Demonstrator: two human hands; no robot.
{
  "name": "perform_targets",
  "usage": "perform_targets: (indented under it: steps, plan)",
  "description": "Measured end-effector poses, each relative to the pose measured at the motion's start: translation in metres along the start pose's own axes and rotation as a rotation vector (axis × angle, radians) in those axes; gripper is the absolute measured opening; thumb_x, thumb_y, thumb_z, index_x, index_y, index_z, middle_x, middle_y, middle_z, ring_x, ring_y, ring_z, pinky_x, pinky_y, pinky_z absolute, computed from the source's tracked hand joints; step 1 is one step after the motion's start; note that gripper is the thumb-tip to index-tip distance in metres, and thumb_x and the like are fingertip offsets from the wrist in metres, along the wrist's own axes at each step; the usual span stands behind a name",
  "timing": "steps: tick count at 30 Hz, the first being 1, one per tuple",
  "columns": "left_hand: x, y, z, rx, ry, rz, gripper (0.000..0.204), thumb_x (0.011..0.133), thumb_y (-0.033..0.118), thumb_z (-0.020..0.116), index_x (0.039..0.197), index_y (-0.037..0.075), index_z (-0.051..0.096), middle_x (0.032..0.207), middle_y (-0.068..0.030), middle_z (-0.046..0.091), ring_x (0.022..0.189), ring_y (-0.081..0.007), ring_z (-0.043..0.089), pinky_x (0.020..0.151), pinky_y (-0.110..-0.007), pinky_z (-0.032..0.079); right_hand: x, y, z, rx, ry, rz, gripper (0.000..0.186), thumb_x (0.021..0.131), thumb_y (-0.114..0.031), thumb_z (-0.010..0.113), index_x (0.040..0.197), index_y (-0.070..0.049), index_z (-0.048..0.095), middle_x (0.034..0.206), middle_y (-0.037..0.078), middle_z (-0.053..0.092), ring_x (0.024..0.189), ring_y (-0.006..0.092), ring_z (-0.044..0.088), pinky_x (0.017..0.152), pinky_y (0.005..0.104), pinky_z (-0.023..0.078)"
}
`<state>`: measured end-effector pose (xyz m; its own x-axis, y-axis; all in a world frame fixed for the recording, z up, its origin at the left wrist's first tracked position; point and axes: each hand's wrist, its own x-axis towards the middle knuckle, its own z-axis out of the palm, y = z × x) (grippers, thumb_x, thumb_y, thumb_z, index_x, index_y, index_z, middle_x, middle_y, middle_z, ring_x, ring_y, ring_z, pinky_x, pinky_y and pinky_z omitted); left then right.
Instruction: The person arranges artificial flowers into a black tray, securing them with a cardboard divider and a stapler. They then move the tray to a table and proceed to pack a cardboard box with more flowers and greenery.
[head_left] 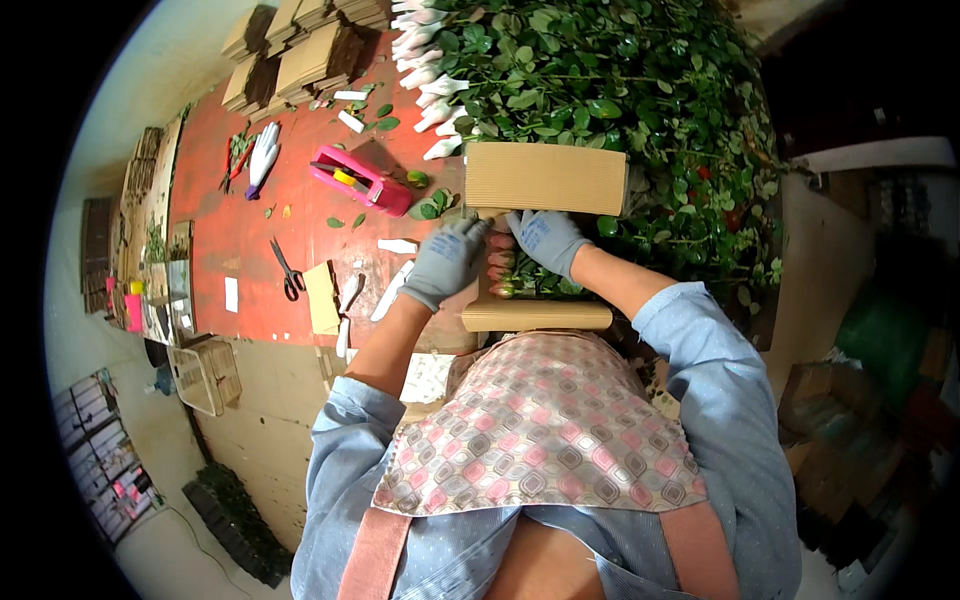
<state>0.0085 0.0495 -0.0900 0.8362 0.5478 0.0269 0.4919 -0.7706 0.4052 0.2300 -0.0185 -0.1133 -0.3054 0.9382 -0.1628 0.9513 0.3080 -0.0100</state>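
Note:
Pink rose buds lie in a column between my hands, on a sheet of corrugated cardboard. The sheet's far flap stands raised beyond them, and its near flap rises by my apron. My left hand, in a grey glove, has its fingers curled together beside the uppermost buds; what is in them is hidden. From the other side my right hand, also gloved in grey, closes its bent fingers at the top rose, over the stems. Most of those stems are hidden under my right hand and forearm.
A thick heap of leafy rose stems, its heads in white sleeves, covers the far right. On the red table are a pink tape dispenser, black scissors, a white glove and a cardboard piece. Cardboard stacks stand behind.

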Motion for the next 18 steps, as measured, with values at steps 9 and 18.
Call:
perform_targets:
  steps: [9, 18]
  plan:
    - [0.025, -0.026, 0.029, 0.309, -0.073, -0.067, 0.034, 0.088, 0.018, 0.061, 0.121, 0.011, 0.066, 0.104, -0.0173, 0.07, 0.091, -0.0333, 0.07, 0.074, -0.046, 0.055, 0.005, 0.008, 0.037, -0.013, 0.107, -0.051, 0.04, 0.1, -0.021, 0.046, 0.132, -0.001, 0.058, 0.103, 0.022, 0.07, 0.092, 0.0384, 0.068, 0.076, 0.0524, 0.052]
    - [0.003, -0.02, -0.053, 0.5, -0.157, -0.134, 0.025, 0.084, 0.026, 0.072, 0.102, 0.009, 0.07, 0.09, -0.015, 0.074, 0.082, -0.0297, 0.071, 0.075, -0.043, 0.054, 0.004, 0.008, 0.016, -0.166, 0.013, -0.079, 0.038, 0.099, -0.019, 0.047, 0.131, -0.001, 0.058, 0.101, 0.021, 0.069, 0.094, 0.0375, 0.068, 0.077, 0.0521, 0.052]
